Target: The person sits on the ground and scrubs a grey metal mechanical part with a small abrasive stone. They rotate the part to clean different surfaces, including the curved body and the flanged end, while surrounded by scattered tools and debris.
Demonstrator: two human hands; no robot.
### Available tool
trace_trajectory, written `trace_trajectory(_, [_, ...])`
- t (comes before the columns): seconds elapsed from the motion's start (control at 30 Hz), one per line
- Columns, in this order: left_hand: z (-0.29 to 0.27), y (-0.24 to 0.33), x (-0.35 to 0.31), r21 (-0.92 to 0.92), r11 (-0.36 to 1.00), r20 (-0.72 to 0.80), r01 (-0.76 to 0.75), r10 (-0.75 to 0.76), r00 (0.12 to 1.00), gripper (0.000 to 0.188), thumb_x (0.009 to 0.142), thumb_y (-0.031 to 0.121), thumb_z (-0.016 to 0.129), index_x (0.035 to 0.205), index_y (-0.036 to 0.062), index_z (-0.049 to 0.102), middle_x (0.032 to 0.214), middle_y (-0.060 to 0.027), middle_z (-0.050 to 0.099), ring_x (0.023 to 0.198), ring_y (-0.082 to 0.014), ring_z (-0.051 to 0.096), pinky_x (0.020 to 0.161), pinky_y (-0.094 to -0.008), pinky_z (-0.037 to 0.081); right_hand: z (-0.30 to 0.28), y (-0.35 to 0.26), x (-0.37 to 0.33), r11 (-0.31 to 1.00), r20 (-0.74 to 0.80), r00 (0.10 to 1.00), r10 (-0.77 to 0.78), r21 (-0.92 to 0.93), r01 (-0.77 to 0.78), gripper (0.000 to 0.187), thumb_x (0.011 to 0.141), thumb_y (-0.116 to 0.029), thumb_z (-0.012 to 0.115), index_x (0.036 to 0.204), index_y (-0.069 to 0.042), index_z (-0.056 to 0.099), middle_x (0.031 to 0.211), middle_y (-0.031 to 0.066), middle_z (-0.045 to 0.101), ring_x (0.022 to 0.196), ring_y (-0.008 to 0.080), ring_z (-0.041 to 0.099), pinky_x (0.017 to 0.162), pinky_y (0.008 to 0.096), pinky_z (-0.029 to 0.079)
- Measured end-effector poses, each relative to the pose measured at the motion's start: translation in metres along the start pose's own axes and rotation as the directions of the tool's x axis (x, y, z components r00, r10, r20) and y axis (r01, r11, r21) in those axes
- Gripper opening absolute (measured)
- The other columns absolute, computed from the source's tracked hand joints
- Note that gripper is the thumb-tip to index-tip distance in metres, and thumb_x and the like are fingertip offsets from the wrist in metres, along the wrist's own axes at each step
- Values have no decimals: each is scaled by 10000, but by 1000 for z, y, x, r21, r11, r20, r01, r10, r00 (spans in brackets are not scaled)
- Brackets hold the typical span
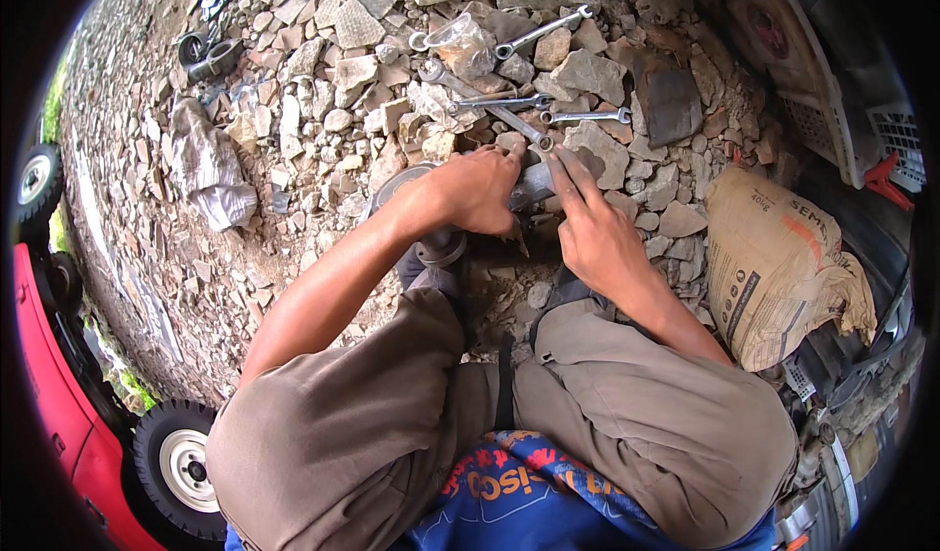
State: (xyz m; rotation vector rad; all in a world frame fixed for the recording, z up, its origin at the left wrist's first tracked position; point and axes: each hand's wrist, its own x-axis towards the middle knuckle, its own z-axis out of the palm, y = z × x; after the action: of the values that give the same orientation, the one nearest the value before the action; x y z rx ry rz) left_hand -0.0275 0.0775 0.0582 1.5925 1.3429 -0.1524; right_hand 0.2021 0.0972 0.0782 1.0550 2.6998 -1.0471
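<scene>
Between my knees sits a grey metal part with a round flange (400,187) at its left and a cylinder-shaped piece (535,185) at its right. My left hand (478,191) is closed over its middle, the fingers bent around it. My right hand (605,242) has its first two fingers stretched toward the cylinder's top; its thumb is hidden. A long combination wrench (490,107) slants down from the stones, its ring end between my two hands' fingertips. Whether the ring sits on a bolt, I cannot tell. Smaller wrenches (587,116) lie just beyond, one of them a chrome wrench (541,33) farther off.
Broken stones and tile pieces (333,111) cover the ground. A crumpled grey cloth (209,167) lies left, a clear plastic bag (464,46) ahead. To the right are a dark flat piece (674,107), a brown paper sack (774,267) and a crate (896,135). A red vehicle (59,404) stands left.
</scene>
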Motion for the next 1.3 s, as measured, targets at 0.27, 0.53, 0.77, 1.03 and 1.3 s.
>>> trace_trajectory(0.27, [8,-1,9,39,995,-42,87,-85,995,1085,756,386,827,1530,-163,302,1261,-404,638,1266,-470,621,1077,-493,513,16,19,23,1000,-130,991,-25,-17,23,743,879,-45,612,1580,3,371,1657,183,377,940,465,724,755,517,622])
trace_trajectory(0.53, [21,-3,20,116,987,-35,111,-108,994,1090,744,374,812,1543,-158,295,1371,-395,587,1342,-455,573,1105,-524,492,8,11,5,1000,-33,999,18,13,-17,694,903,-73,600,1560,12,392,1623,197,418,886,447,737,749,501,624])
trace_trajectory(0.77, [17,-6,12,62,994,-68,84,-80,994,1075,741,308,767,1569,-144,253,1397,-403,565,1361,-458,557,1134,-509,472,11,16,15,1000,-43,999,2,-12,-3,683,913,-69,593,1563,6,397,1646,180,400,836,419,745,704,476,627])
trace_trajectory(1.03, [20,-5,17,112,991,-103,75,-63,993,1083,754,347,788,1559,-162,271,1265,-401,641,1282,-467,610,1102,-479,497,15,20,29,997,-29,998,60,53,-59,662,910,-55,559,1557,-12,420,1634,164,415,996,449,711,810,514,615])
trace_trajectory(1.3, [6,4,12,57,988,-27,143,-142,990,963,730,306,746,1500,-131,367,1183,-331,704,1225,-456,651,1089,-531,491,41,48,-36,992,-87,994,-61,106,70,758,864,36,554,1600,-20,377,1698,160,326,1010,426,725,791,481,631])
